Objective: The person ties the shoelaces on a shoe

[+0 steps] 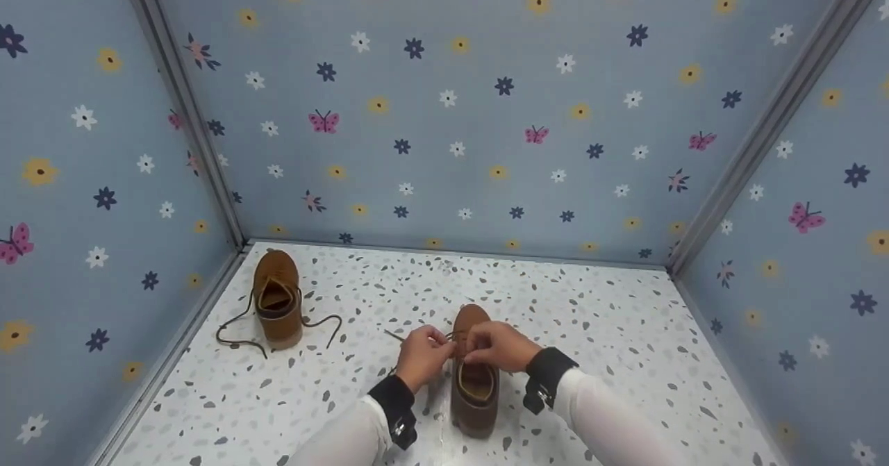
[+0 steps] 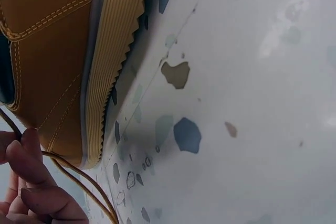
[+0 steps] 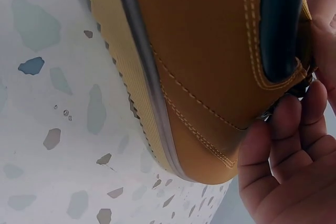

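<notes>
A brown lace-up shoe (image 1: 475, 410) stands on the floor in front of me, toe pointing away. My left hand (image 1: 422, 356) is at the left side of its lacing and pinches a thin brown shoelace (image 2: 84, 174). In the left wrist view two strands of it trail from the curled fingers past the shoe's toe. My right hand (image 1: 505, 345) reaches over the shoe's opening from the right. Its bent fingertips (image 3: 286, 109) pinch at the lacing, and the part of the lace between them is mostly hidden by the fingers.
A matching brown shoe (image 1: 281, 323) stands at the back left, its loose laces (image 1: 239, 342) spread out on both sides. The speckled white floor (image 1: 590, 299) is enclosed by blue flowered panels (image 1: 444, 119) at the back, left and right.
</notes>
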A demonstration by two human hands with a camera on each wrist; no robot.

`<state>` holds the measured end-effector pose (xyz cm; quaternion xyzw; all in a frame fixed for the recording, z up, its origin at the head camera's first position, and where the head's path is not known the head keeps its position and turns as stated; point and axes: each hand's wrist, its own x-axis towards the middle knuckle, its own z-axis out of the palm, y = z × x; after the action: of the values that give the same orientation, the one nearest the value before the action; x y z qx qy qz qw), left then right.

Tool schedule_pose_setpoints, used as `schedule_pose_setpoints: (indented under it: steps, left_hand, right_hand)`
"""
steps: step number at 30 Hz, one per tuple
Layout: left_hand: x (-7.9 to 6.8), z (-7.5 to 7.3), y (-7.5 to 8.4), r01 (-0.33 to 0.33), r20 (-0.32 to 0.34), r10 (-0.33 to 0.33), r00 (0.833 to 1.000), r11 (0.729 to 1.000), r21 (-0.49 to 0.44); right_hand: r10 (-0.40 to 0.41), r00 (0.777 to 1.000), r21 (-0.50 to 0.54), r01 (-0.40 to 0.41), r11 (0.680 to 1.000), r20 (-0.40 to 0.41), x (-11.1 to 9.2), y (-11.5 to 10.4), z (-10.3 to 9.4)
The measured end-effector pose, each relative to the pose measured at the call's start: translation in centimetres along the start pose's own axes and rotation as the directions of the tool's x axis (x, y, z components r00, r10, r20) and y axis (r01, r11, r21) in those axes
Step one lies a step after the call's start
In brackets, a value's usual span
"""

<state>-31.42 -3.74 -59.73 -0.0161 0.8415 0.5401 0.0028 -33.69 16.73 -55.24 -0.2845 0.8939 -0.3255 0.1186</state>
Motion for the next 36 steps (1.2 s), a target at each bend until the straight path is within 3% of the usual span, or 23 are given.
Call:
schedule_pose_setpoints:
  steps: [7, 13, 18, 26, 33, 36]
  left_hand:
    - [0.5, -1.7, 0.1, 0.012, 0.043, -0.011, 0.999, 1.000, -0.027]
    - [1.1, -3.5, 0.4, -0.010, 0.029, 0.008, 1.000, 0.997, 0.071]
    - [1.6, -4.6, 0.4, -0.065, 0.025, 0.061, 0.998, 0.981, 0.183]
    - [2.2, -4.9, -0.2, -0.103, 0.089, 0.075, 0.993, 0.925, 0.365]
    - [2.4, -3.8, -0.5, -0.122, 0.132, 0.065, 0.989, 0.865, 0.487]
    - [2.4, -3.3, -1.0, -0.155, 0.139, 0.094, 0.986, 0.828, 0.538]
  right_hand:
    - [0.015, 1.000, -0.017, -0.015, 1.000, -0.012, -0.1, 0.2, 0.0]
    - [0.004, 1.000, -0.016, -0.004, 1.000, -0.023, -0.2, 0.3, -0.1]
    - [0.001, 1.000, -0.019, -0.002, 1.000, -0.026, -0.3, 0.3, -0.1]
    - [0.008, 0.999, -0.020, -0.009, 1.000, -0.032, -0.4, 0.5, 0.1]
    - [0.039, 0.998, -0.013, -0.040, 0.999, -0.040, -0.3, 0.5, 0.2]
    - [0.051, 0.998, -0.008, -0.051, 0.999, -0.048, -0.3, 0.5, 0.2]
